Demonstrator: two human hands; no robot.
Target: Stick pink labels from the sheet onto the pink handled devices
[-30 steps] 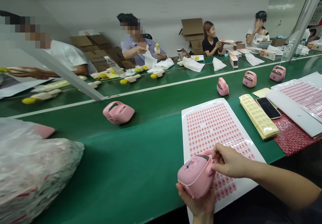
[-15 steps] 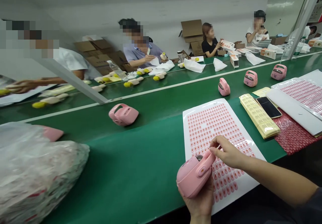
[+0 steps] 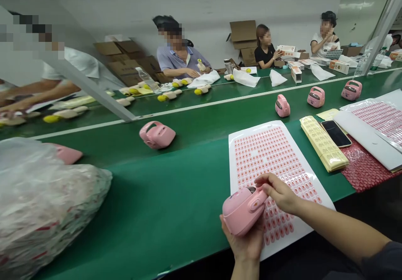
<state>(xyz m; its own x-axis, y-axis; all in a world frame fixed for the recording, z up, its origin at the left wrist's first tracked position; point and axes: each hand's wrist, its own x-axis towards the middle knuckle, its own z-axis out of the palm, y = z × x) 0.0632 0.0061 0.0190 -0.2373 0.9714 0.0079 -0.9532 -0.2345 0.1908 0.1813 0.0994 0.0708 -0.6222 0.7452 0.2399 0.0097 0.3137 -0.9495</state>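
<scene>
My left hand (image 3: pixel 246 241) cups a pink handled device (image 3: pixel 240 211) from below, just above the near edge of the green belt (image 3: pixel 176 196). My right hand (image 3: pixel 278 192) is closed in a pinch at the device's handle end; what its fingertips hold is too small to make out. Both hands hover over a white sheet of small pink stickers (image 3: pixel 270 162) lying on the belt.
More pink devices (image 3: pixel 157 135) (image 3: pixel 282 105) (image 3: pixel 315 97) (image 3: pixel 351 89) lie along the belt. A plastic bag (image 3: pixel 44 204) bulges at the left. A yellow sticker stack (image 3: pixel 323 143), a phone (image 3: pixel 336 133) and further sticker sheets (image 3: pixel 377 120) sit at right. Several people work at the far side.
My left hand turned the pink device so its handle end faces up and right. My right hand shifted slightly left along the handle, staying pinched. The loose devices on the belt drifted right.
</scene>
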